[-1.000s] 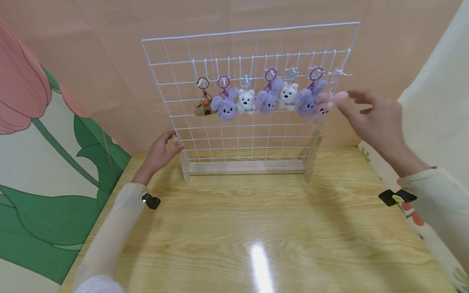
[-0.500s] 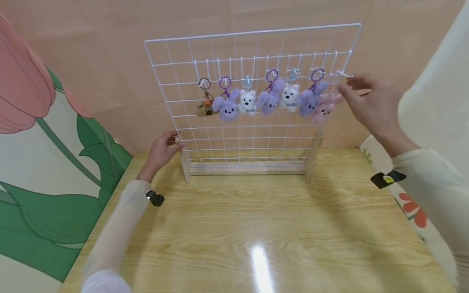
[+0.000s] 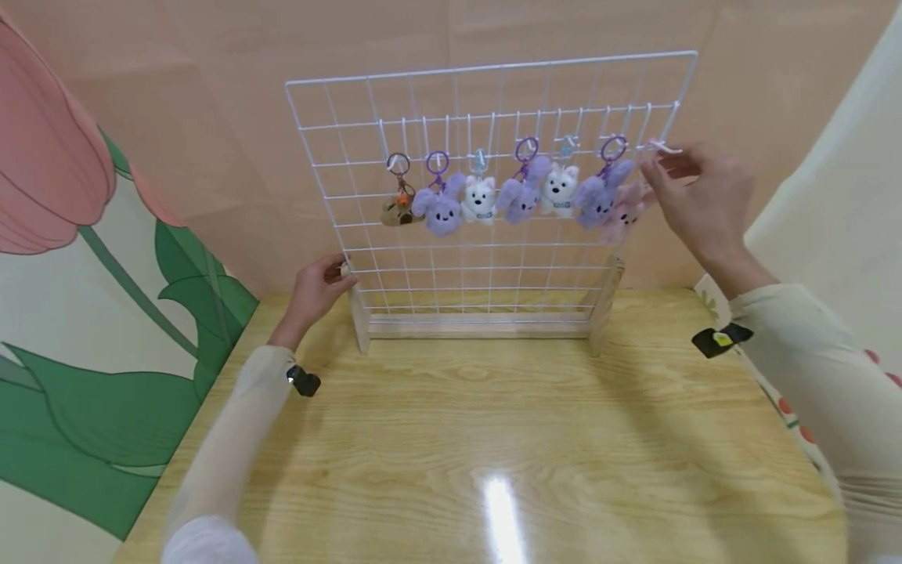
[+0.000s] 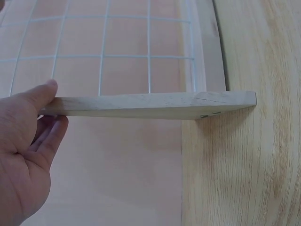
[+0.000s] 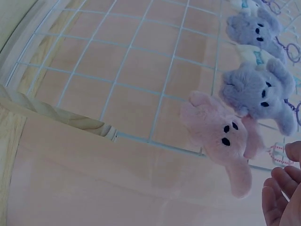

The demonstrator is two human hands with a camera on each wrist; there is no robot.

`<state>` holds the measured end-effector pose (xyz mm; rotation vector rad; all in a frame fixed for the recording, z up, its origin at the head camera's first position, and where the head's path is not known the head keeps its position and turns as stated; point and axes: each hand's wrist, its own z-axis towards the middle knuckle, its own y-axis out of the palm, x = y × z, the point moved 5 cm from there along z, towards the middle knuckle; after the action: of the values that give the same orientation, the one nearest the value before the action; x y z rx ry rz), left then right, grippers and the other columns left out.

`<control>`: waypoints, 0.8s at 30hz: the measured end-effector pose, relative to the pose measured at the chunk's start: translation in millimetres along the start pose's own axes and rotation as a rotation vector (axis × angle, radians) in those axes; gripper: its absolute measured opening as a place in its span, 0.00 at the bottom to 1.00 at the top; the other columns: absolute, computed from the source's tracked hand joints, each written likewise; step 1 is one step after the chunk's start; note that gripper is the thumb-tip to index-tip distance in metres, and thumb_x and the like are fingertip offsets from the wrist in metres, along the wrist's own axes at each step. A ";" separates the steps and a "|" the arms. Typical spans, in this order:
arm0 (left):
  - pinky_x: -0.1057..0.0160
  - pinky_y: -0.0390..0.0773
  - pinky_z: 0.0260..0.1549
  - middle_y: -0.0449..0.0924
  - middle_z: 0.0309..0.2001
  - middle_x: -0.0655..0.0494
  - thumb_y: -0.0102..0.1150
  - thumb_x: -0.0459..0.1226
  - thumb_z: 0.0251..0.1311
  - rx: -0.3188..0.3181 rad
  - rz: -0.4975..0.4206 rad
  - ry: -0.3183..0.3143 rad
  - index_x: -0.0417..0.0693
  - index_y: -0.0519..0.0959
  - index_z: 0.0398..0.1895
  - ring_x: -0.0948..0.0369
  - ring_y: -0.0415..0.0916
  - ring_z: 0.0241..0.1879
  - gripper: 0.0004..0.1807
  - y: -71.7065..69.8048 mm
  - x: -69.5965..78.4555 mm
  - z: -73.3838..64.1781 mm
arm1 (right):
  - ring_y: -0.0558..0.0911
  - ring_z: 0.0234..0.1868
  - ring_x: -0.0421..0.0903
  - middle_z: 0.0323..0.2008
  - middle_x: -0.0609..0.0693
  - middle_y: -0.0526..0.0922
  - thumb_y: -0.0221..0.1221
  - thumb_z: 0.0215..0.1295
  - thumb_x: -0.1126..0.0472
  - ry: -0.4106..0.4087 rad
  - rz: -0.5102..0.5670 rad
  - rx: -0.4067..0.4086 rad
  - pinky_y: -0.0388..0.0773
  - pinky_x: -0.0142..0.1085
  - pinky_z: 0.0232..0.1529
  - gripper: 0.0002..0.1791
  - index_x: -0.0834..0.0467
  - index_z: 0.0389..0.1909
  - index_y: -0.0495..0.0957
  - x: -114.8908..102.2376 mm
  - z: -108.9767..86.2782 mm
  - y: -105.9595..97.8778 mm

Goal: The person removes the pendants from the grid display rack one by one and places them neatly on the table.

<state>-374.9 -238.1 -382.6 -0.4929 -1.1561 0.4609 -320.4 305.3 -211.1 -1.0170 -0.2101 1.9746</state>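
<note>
At the upper right in the head view, my right hand [image 3: 694, 192] is beside the end hook and a pink plush bunny keychain [image 5: 214, 127]. In the right wrist view its thumb and fingertips stand apart near the bunny's pink-and-white strap [image 5: 278, 154]. My left hand [image 3: 317, 291] grips the top of the wooden side post [image 4: 131, 103], thumb on one face and fingers on the other. That post supports a white wire grid rack [image 3: 486, 69]. Left of the pink bunny hang purple bunny keychains [image 3: 597, 198], white dog keychains [image 3: 481, 200] and a brown plush keychain [image 3: 402, 211].
The rack stands on a wood-grain table [image 3: 451, 423] near its far edge, with a wooden crossbar [image 3: 479, 326] at its base. Behind it hangs a peach cloth [image 3: 211, 47]. A tulip-print cloth [image 3: 70, 313] is at the left, a pale curtain [image 3: 846, 196] at the right.
My right hand has moved up and left, from the pink bunny's ear to the hook and strap above it. My left hand keeps its place at the post.
</note>
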 end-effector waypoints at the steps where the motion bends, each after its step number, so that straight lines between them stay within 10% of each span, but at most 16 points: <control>1: 0.51 0.84 0.55 0.79 0.59 0.33 0.68 0.36 0.66 -0.001 -0.001 -0.004 0.35 0.74 0.66 0.43 0.81 0.56 0.28 -0.1 0.1 -0.3 | 0.72 0.29 0.15 0.47 0.56 0.89 0.67 0.67 0.44 0.004 0.002 0.003 0.68 0.15 0.37 0.25 0.61 0.52 0.85 0.0 0.4 0.4; 24: 0.49 0.84 0.56 0.79 0.60 0.33 0.68 0.36 0.67 -0.035 -0.002 -0.033 0.34 0.75 0.66 0.41 0.81 0.56 0.27 -2.4 3.8 0.6 | 0.71 0.22 0.16 0.39 0.54 0.90 0.60 0.69 0.50 0.022 -0.021 0.066 0.68 0.15 0.28 0.19 0.62 0.44 0.88 0.2 12.6 0.3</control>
<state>-374.0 -237.7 -378.2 -0.5157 -1.1979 0.4496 -329.8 308.2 -203.2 -0.9897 -0.1420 1.9378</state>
